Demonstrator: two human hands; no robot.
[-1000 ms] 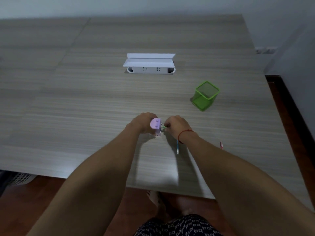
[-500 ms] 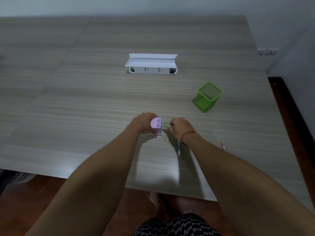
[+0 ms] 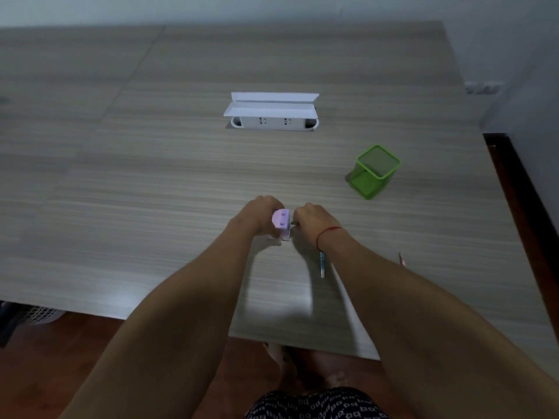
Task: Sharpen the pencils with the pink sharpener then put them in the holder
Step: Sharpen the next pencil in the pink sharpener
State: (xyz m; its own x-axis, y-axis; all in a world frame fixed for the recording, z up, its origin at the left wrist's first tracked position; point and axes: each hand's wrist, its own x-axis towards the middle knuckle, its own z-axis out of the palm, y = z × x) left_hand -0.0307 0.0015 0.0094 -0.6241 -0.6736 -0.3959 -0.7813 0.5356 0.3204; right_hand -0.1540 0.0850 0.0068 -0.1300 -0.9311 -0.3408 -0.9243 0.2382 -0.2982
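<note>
Sitting near-middle on the table [image 3: 151, 192], the pink sharpener [image 3: 281, 220] is gripped by the left hand [image 3: 257, 219], fingers curled round it. A pencil [image 3: 292, 222] goes into its right side, long axis left-right, with only a short bit showing between the hands. The right hand [image 3: 314, 220] pinches that pencil just beside the sharpener. The green holder [image 3: 373, 172] stands far-right of the right hand, which is the nearer hand, so the drop-off likely falls to it. A blue pencil [image 3: 322, 264] lies near-far, partly under the right wrist. A pink pencil [image 3: 402, 259] lies further right. A white socket box [image 3: 272, 113] sits far-middle, lid up. The table is grey woodgrain, the floor dark wood, the wall pale.
</note>
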